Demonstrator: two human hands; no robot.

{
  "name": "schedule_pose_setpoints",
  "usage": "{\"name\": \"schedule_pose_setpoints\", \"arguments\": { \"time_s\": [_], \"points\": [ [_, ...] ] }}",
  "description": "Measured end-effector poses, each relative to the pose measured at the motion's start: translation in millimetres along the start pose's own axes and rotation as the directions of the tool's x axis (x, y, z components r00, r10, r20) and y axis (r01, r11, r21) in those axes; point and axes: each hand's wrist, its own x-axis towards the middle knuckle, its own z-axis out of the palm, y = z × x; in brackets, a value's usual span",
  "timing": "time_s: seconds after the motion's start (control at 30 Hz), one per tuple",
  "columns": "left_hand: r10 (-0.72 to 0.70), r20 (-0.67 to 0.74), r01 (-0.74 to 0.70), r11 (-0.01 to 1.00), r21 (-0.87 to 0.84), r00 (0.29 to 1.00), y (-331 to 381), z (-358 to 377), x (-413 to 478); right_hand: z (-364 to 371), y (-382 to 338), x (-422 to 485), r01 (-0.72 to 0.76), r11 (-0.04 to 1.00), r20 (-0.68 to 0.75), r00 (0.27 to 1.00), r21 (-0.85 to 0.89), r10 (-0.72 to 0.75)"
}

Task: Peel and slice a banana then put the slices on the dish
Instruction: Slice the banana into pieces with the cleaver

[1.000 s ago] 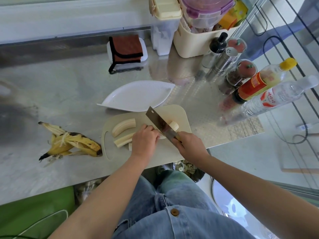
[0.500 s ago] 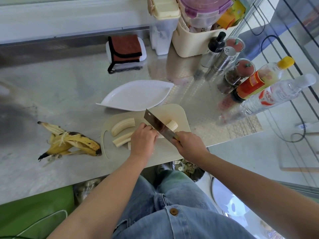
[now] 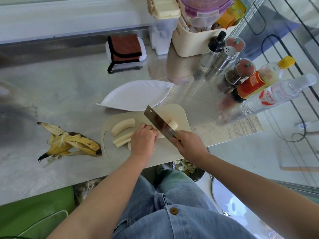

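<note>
While the right hand (image 3: 189, 145) holds the handle of the knife (image 3: 158, 123), its grip is fully closed, with the fingers wrapped round the handle. The blade slants away from the person and stands across the banana piece (image 3: 173, 125), whose cut end shows to the right of the blade. A small hole sits near the blade's far corner.

The left hand (image 3: 143, 140) lies knuckles-up on the part of that piece left of the blade. Its grip is closed down on the fruit with curled fingers; the fingertips are hidden.

Two peeled banana strips (image 3: 123, 125) lie side by side on the left half of the beige cutting board (image 3: 179, 114), just beside the left hand. The white leaf-shaped dish (image 3: 138, 95) sits just behind the board's far edge. The banana peel (image 3: 69, 142) lies spread on the metal worktop (image 3: 69, 94), touching or nearly touching the board's left end.

At the right edge of the worktop stand a yellow-capped bottle (image 3: 259, 80) with a red label and a clear bottle (image 3: 276, 95) with a white-and-red label. Both labels carry printed characters that are too small to read.
</note>
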Motion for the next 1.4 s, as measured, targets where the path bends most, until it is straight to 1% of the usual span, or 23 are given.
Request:
{"name": "schedule_pose_setpoints", "arguments": {
  "time_s": [0.2, 0.47, 0.73, 0.83, 0.97, 1.07, 1.4],
  "points": [
    [-0.001, 0.006, 0.001, 1.000, -0.006, 1.000, -1, 1, -1, 0, -1, 0, 0.005, 0.999, 0.048, 0.999, -0.041, -0.003],
    [-0.008, 0.001, 0.008, 1.000, -0.014, 1.000, -1, 2, 0, 2, -1, 1, -0.004, 0.997, 0.053, 0.999, -0.072, 0.008],
    [-0.012, 0.001, 0.012, 1.000, -0.019, 1.000, 0, 2, 1, 10, -1, 7, -0.064, 0.996, 0.092, 0.993, -0.064, 0.070],
    [-0.006, 0.001, 0.006, 1.000, -0.011, 1.000, 1, 0, 0, 5, -3, 6, -0.047, 0.998, 0.081, 0.996, -0.033, 0.049],
    [-0.024, 0.002, 0.024, 1.000, -0.015, 1.000, 2, -1, 0, -3, -4, 0, -0.001, 1.000, 0.011, 1.000, 0.017, 0.001],
    [-0.025, -0.001, 0.025, 0.999, -0.021, 1.000, 2, -1, -1, -3, -1, -1, 0.005, 1.000, 0.047, 0.999, -0.018, -0.005],
    [-0.024, 0.000, 0.023, 0.999, -0.023, 1.000, 3, -2, -1, -1, -3, 1, -0.029, 0.997, 0.102, 0.994, -0.066, 0.035]
  ]
}}
